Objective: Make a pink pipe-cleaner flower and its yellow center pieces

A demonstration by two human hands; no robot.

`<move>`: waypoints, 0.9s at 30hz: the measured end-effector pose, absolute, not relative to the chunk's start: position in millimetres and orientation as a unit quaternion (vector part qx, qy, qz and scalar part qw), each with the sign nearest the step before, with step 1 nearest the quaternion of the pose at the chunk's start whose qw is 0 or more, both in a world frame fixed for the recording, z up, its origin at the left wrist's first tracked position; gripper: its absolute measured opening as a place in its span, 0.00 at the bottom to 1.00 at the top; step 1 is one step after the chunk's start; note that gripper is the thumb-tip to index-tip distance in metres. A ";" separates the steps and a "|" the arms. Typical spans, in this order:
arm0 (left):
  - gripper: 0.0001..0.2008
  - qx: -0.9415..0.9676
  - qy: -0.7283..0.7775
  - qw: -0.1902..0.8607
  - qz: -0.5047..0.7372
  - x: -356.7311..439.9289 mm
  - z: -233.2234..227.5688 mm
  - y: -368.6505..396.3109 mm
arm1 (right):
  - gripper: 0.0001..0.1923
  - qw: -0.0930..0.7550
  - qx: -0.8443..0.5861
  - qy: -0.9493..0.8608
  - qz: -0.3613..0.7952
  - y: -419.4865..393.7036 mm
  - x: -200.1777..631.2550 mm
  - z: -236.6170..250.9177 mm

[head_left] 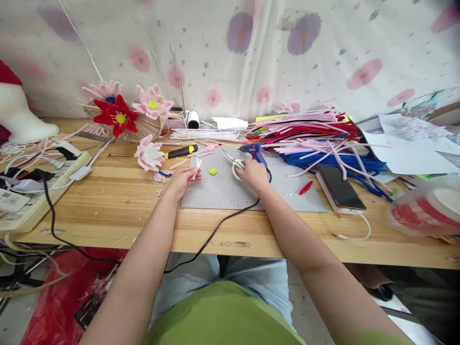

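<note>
I am looking at a pale curtain (273,52) hanging behind the bench, printed with pink and purple flowers, daylight glowing softly through it. A wooden table (118,201) is stretching across my view, its front edge scuffed. Below it, red plastic sheeting (53,302) is lying on the floor at the left.

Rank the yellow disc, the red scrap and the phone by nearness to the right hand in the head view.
From the right hand:
1. Yellow disc, just to its left on the grey mat.
2. Red scrap, to its right on the mat.
3. Phone, farther right, past the mat's edge.
</note>
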State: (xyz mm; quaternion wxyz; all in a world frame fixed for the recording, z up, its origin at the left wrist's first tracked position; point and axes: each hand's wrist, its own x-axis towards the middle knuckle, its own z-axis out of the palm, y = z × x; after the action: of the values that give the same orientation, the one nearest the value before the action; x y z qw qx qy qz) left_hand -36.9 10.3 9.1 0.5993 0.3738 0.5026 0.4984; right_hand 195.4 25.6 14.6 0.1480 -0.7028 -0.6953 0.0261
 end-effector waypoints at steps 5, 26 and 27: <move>0.05 0.371 0.486 0.621 0.490 -31.7 10.8 6.2 | 0.17 0.203 -0.675 -0.709 0.002 29.0 197.9 6.7; 0.07 0.369 0.402 0.716 0.435 -12.9 8.4 -0.8 | 0.17 0.467 -0.437 -0.472 0.607 19.8 119.5 -3.2; 0.08 0.358 0.391 0.732 0.428 -13.8 9.4 -1.1 | 0.18 0.467 -0.431 -0.469 0.613 20.2 120.4 -4.8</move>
State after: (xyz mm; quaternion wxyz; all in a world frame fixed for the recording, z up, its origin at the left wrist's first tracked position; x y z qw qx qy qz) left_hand -13.8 -1.1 9.4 0.7318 0.3585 0.3909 0.4280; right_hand 120.4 20.2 -4.8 0.4675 -0.4309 -0.4689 0.6131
